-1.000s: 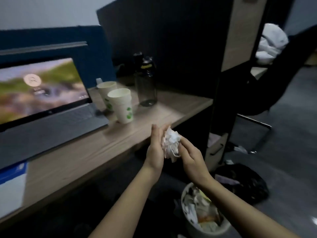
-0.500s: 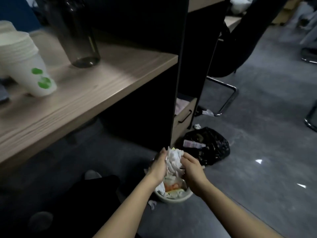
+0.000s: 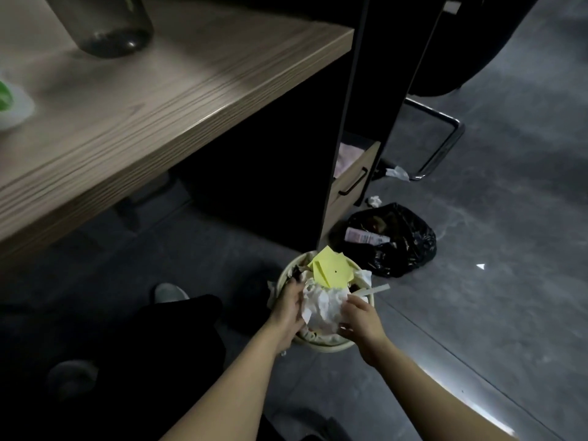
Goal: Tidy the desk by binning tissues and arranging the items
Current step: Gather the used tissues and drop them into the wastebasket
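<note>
A crumpled white tissue wad sits on top of the waste in a round cream bin on the floor. My left hand presses against the wad's left side and my right hand against its right side, both over the bin. A yellow folded paper lies in the bin just beyond the tissue. The wooden desk is at the upper left, with the base of a dark bottle and part of a white paper cup on it.
A black rubbish bag lies right of the bin. Small tissue scraps lie near an open drawer and a chair's metal leg. My dark-trousered legs and shoes are at lower left.
Both hands carried the tissue wad from beside the desk edge down onto the full bin. The view dropped toward the floor and closer to the bin.
</note>
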Demonstrator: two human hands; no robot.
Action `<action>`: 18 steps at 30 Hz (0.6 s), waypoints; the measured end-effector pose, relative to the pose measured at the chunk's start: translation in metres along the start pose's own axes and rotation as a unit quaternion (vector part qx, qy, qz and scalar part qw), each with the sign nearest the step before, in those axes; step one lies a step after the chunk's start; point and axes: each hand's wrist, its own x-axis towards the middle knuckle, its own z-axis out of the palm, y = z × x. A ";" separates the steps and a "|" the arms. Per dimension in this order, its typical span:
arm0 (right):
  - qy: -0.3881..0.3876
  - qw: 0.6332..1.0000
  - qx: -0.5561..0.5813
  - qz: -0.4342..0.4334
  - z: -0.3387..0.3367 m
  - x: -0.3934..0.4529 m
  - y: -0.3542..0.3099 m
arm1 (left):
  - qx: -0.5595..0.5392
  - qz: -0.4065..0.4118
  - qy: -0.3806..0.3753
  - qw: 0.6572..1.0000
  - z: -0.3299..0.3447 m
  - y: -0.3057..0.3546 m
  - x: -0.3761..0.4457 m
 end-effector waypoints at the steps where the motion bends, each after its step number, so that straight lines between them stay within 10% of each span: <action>1: 0.012 1.000 -0.009 -0.001 -0.001 0.002 0.001 | -0.002 0.000 0.006 1.000 -0.002 -0.001 0.002; 11: 0.042 0.992 -0.109 -0.038 -0.003 -0.004 -0.005 | -0.004 0.017 0.099 0.995 -0.013 0.007 -0.007; 18: 0.021 0.981 -0.136 -0.137 0.029 -0.028 -0.048 | 0.161 0.198 0.108 0.961 -0.029 0.032 -0.061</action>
